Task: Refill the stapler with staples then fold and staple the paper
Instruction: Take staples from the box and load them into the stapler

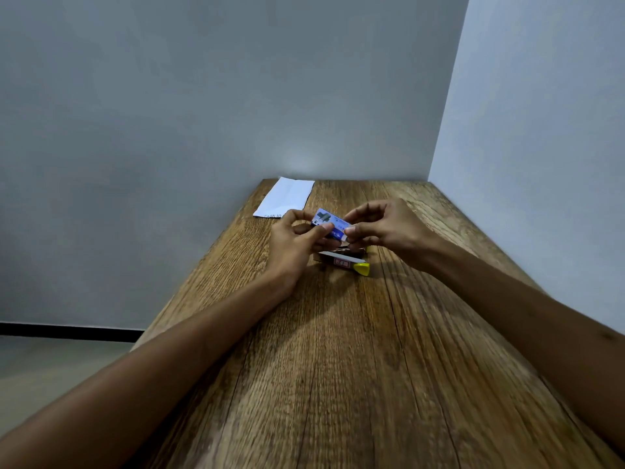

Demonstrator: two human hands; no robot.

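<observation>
A small blue box of staples [329, 221] is held above the wooden table [338, 367] between both hands. My left hand [294, 245] grips its left end with thumb and fingers. My right hand [382, 228] pinches its right end, where a white tip shows. Just below the box lies the stapler [348, 262], silver with a red label and a yellow end, flat on the table; its far part is hidden by my fingers. A white sheet of paper [287, 198] lies at the far left corner of the table, against the wall.
Grey walls close the table at the back and on the right. The table's left edge drops to the floor [50, 367]. Bare wood stretches from the stapler to the near edge.
</observation>
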